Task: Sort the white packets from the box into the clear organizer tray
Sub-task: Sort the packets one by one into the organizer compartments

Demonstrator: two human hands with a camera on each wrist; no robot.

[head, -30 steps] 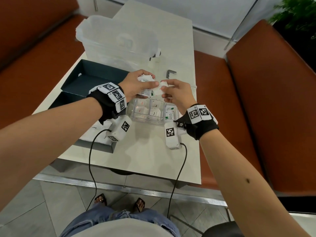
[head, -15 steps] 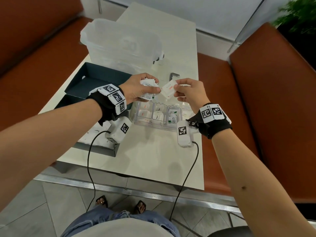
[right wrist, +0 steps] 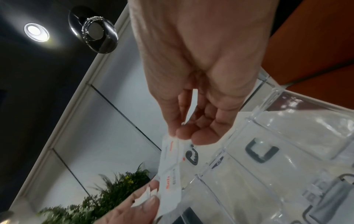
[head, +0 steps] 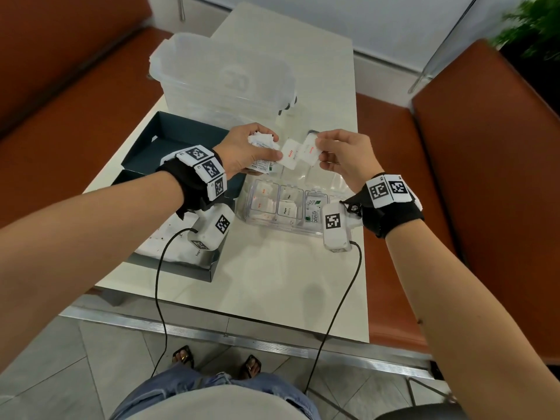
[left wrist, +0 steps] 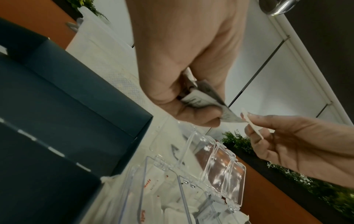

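Above tray (head: 281,230): left hand (head: 245,150) grips packet bundle (head: 262,142), right hand (head: 342,156) pinches joined pair (head: 300,153); bundle may spill if pull jerks

I see white packets with red lettering (head: 290,154) between my hands, dark teal box (head: 181,137) beyond my left hand (head: 242,150), black-and-white checkered wrist tags (head: 209,169), cream desk (head: 272,268)

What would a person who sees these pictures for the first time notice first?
The eye goes first to the two hands raised above the table: the left hand grips a bunch of white packets, while the right hand pinches a red-printed packet. Just below them lies the clear organizer tray, its compartments partly filled. The dark box sits open on the left.
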